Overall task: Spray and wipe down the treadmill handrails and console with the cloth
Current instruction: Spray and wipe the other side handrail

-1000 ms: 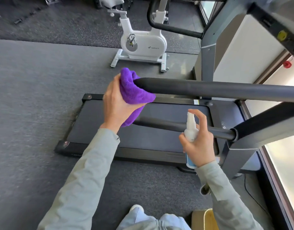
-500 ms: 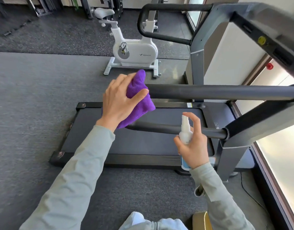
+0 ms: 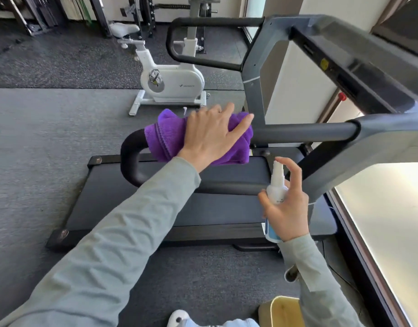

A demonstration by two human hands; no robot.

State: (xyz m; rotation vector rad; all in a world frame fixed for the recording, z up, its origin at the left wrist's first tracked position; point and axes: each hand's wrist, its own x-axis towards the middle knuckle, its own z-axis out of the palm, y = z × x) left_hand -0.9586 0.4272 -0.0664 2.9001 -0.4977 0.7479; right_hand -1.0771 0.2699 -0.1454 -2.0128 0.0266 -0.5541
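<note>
A purple cloth (image 3: 165,135) is draped over the treadmill's near black handrail (image 3: 302,133), close to its curved end. My left hand (image 3: 210,135) lies on top of the cloth with fingers spread and fairly straight, pressing it to the rail; the thumb is hidden. Lower right, my right hand (image 3: 288,213) grips a small white spray bottle (image 3: 277,185) upright, the index finger raised beside the nozzle. The bottle is just in front of the rail's lower bar (image 3: 226,187). The grey console (image 3: 359,67) rises at the upper right, and the far handrail (image 3: 203,21) loops behind it.
The treadmill belt (image 3: 156,201) runs below the rails. A white exercise bike (image 3: 170,83) stands behind on the dark floor. A bright window (image 3: 392,220) lines the right side. A yellow object (image 3: 283,310) and my shoe (image 3: 179,318) are at the bottom edge.
My left hand carried the cloth from the rail's end up onto the top of the rail and flattened over it. The right hand and bottle stayed roughly in place. The view tilted up.
</note>
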